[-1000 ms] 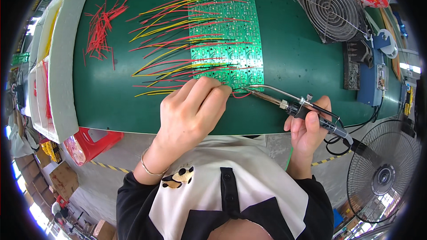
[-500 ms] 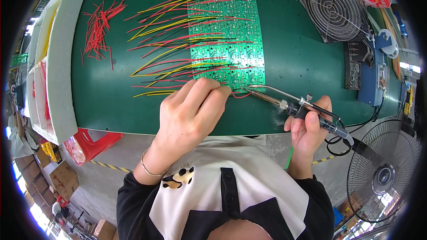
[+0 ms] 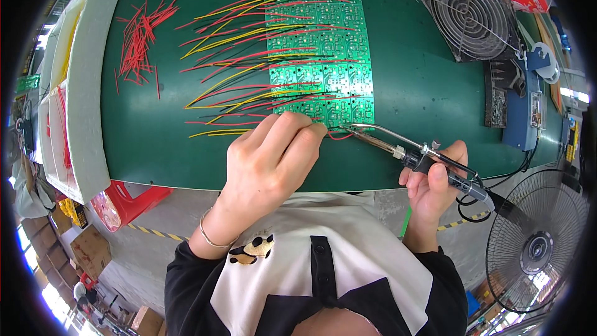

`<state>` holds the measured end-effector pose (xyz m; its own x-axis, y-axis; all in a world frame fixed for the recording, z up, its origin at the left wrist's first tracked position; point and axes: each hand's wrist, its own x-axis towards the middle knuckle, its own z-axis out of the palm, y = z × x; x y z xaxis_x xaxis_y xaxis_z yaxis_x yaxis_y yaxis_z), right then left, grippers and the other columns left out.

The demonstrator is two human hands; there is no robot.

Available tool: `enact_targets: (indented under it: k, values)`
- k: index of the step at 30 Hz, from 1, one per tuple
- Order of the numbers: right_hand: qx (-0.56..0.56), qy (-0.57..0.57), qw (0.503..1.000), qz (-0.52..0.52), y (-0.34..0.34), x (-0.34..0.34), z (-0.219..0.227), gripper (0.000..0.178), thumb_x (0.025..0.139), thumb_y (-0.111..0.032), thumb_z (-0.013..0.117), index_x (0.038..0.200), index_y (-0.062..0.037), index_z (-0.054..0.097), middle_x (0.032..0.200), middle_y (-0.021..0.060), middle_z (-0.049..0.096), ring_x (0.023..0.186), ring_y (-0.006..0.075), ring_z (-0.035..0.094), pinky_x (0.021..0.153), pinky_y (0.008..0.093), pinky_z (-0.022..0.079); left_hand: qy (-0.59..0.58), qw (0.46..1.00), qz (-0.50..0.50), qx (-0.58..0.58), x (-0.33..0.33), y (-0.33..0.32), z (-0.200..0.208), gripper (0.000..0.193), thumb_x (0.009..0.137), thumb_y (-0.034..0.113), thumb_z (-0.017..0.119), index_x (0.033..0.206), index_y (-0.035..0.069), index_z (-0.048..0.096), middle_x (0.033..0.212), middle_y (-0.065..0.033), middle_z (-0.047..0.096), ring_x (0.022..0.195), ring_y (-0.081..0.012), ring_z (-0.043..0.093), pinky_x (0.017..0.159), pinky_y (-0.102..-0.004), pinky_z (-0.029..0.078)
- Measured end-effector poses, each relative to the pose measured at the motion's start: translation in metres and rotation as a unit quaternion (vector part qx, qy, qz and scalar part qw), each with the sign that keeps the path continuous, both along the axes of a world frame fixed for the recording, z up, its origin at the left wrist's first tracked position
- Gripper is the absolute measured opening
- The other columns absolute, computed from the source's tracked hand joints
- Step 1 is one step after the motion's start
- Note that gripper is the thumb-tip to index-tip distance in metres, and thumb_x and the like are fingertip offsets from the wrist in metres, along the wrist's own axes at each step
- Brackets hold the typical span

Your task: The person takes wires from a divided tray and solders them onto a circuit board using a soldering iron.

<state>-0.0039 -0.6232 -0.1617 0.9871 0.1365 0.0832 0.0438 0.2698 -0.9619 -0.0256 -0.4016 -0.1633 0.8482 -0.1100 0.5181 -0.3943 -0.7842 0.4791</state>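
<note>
A panel of green circuit boards (image 3: 359, 43) lies on the table, with red, yellow and black wires (image 3: 214, 78) attached in rows and trailing off to the left. Over the panel's near edge, my left hand (image 3: 270, 158) is closed with thumb and forefinger pinched on a thin red wire (image 3: 339, 138), which curves out to the right of the fingertips. My right hand (image 3: 435, 190) grips a soldering iron (image 3: 413, 160) that has a curved metal feed tube. The iron's tip and the tube's end meet at the panel's near edge, just right of my left fingertips.
Loose red wires (image 3: 140, 43) lie at left beside a white foam box (image 3: 93, 87) of wires. A square fan with a round grille (image 3: 466, 12) and a blue device with a solder spool (image 3: 519, 112) stand at right. A larger fan (image 3: 535, 242) stands past the table's near edge.
The whole view has shifted slightly. The iron's tip and feed tube have moved a little relative to the board's near edge; my left hand keeps its pinch.
</note>
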Motion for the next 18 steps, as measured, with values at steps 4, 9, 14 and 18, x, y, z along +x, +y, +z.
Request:
enact_targets:
  k: [4,9,14,18]
  values:
    - [0.002,0.002,1.0,-0.012,0.0007,0.0004,0.0009,0.026,0.084,-0.018,0.057,0.08,-0.0043,0.035,0.055,0.0084,0.051,0.039,0.0083,0.044,0.043,0.0254,0.046,0.001,1.0,0.002,0.002,-0.0006,0.0003,-0.0013,0.022,0.06,-0.008,0.066,0.078,0.003,0.058,0.071,-0.0053,0.052,0.056,-0.0191,0.055,0.045,-0.0282,0.043]
    - [0.0,0.008,0.999,-0.038,0.0033,0.0002,0.0032,0.026,0.085,-0.018,0.055,0.079,-0.0047,0.034,0.053,0.0088,0.05,0.038,0.0084,0.043,0.042,0.0255,0.046,-0.019,1.0,0.006,0.015,0.0003,0.0012,-0.0057,0.022,0.059,-0.006,0.065,0.077,0.003,0.057,0.072,-0.0039,0.051,0.056,-0.0162,0.053,0.045,-0.0272,0.042]
    - [0.0,0.006,0.999,-0.036,0.002,0.0003,0.0013,0.025,0.085,-0.018,0.054,0.079,-0.0048,0.033,0.053,0.0088,0.05,0.037,0.0081,0.042,0.041,0.0253,0.046,-0.036,0.999,0.007,0.025,-0.0008,0.0008,-0.0065,0.022,0.058,-0.004,0.064,0.076,0.004,0.056,0.072,-0.0025,0.049,0.055,-0.0133,0.051,0.044,-0.0262,0.041]
    - [-0.002,0.002,0.999,-0.039,0.0026,0.0005,0.0016,0.025,0.085,-0.018,0.054,0.079,-0.0047,0.033,0.053,0.0086,0.049,0.037,0.0079,0.042,0.041,0.0248,0.046,-0.001,1.0,0.008,0.009,-0.0013,-0.0003,-0.0021,0.023,0.06,-0.007,0.066,0.079,0.003,0.058,0.071,-0.005,0.052,0.058,-0.0188,0.055,0.047,-0.0281,0.044]
